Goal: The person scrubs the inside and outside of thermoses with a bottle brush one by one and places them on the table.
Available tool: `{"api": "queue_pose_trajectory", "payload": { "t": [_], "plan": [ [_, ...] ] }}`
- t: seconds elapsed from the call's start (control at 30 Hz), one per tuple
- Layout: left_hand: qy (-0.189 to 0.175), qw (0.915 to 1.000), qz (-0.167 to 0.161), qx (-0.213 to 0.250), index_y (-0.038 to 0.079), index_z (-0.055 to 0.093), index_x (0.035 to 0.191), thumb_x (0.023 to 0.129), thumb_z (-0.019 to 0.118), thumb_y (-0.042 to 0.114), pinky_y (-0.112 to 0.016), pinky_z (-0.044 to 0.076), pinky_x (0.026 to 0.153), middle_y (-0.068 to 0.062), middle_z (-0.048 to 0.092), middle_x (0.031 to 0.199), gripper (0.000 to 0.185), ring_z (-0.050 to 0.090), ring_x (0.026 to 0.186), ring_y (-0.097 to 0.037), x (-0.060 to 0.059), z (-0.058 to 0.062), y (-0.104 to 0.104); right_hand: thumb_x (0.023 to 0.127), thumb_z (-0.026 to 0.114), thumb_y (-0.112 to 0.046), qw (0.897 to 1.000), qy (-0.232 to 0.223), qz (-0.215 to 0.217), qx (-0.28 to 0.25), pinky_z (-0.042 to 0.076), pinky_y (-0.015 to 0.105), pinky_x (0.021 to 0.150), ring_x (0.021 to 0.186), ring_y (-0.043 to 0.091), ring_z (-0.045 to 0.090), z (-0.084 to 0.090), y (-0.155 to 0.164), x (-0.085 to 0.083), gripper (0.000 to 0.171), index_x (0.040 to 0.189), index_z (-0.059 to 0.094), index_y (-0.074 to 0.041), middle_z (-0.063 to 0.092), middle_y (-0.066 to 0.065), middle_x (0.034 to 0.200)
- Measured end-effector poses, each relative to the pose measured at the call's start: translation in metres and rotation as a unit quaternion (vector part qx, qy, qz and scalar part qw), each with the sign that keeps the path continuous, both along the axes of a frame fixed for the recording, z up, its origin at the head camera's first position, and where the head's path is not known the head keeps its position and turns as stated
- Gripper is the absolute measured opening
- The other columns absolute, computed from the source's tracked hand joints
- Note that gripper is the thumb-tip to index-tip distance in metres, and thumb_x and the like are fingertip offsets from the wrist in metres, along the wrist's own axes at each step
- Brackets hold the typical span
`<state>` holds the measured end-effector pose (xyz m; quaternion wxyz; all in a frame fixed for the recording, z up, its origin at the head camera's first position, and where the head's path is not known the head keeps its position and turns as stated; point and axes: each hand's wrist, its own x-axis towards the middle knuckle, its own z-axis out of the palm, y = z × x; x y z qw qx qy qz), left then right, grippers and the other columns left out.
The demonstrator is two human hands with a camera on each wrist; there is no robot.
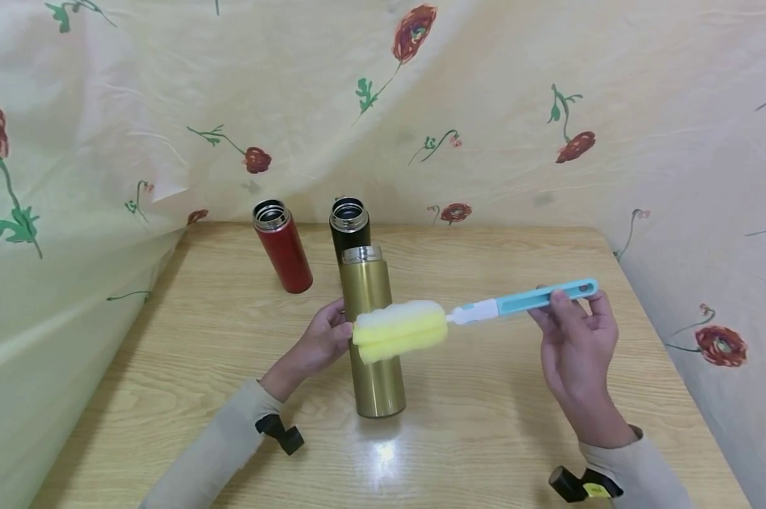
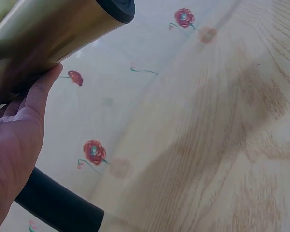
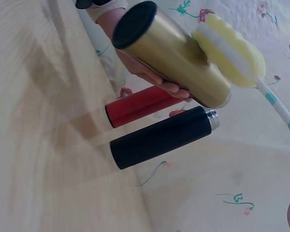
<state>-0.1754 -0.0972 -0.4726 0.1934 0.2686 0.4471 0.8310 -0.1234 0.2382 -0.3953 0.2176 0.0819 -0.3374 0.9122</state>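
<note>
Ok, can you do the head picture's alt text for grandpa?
A person's right hand holds a yellow sponge brush in front of a gold bottle gripped by the left hand. Behind, a red bottle and a black bottle stand open on a wooden table.

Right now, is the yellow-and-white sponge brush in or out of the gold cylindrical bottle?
Out: in the head view, its sponge head shows whole in front of the bottle, below the silver rim.

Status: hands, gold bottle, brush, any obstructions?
Left hand grips gold bottle. Right hand pinches sponge brush by blue handle. Sponge head outside bottle, across its front. Red bottle, black bottle standing behind, seemingly out of the way.
</note>
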Motion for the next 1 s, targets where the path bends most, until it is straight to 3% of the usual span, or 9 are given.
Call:
{"api": "queue_pose_trajectory", "payload": {
  "t": [0.1, 0.37, 0.53, 1.0],
  "plan": [
    [-0.002, 1.0, 0.0, 0.0, 0.008, 0.054, 0.131, 0.089, 0.08, 0.034, -0.023, 0.058, 0.084, 0.0, 0.07, 0.108, 0.055, 0.068, 0.095, -0.01, 0.001, -0.001, 0.0, 0.096, 0.05, 0.02, 1.0, 0.02, 0.003, -0.023, 0.061, 0.04, 0.08, 0.084, 0.033, 0.076, 0.005, -0.001, -0.006, 0.015, 0.109, 0.05, 0.012, 0.072, 0.026, 0.089],
    [-0.005, 0.9999, -0.001, -0.013, 0.0, 0.049, 0.136, 0.089, 0.08, 0.035, -0.025, 0.058, 0.089, -0.001, 0.07, 0.113, 0.067, 0.068, 0.103, -0.012, 0.005, -0.001, 0.002, 0.095, 0.054, 0.018, 0.999, 0.039, -0.007, -0.028, 0.061, 0.041, 0.08, 0.08, 0.034, 0.076, 0.019, -0.004, -0.023, 0.018, 0.11, 0.048, 0.011, 0.071, 0.028, 0.09],
    [0.004, 0.9997, -0.012, -0.019, 0.003, 0.049, 0.138, 0.09, 0.08, 0.036, -0.027, 0.059, 0.087, -0.002, 0.071, 0.115, 0.066, 0.068, 0.103, -0.013, 0.004, -0.002, 0.002, 0.094, 0.058, 0.017, 0.998, 0.044, -0.023, -0.025, 0.061, 0.039, 0.079, 0.077, 0.031, 0.076, 0.026, -0.007, -0.034, 0.018, 0.108, 0.049, 0.01, 0.07, 0.025, 0.087],
    [0.021, 0.9989, -0.014, -0.039, -0.007, 0.037, 0.146, 0.089, 0.079, 0.042, -0.028, 0.059, 0.088, -0.003, 0.07, 0.118, 0.087, 0.069, 0.105, -0.014, 0.006, -0.001, 0.003, 0.091, 0.066, 0.013, 0.998, 0.022, -0.043, -0.035, 0.06, 0.036, 0.076, 0.075, 0.028, 0.076, 0.035, -0.011, -0.052, 0.021, 0.102, 0.051, 0.007, 0.066, 0.021, 0.087]
  ]
}}
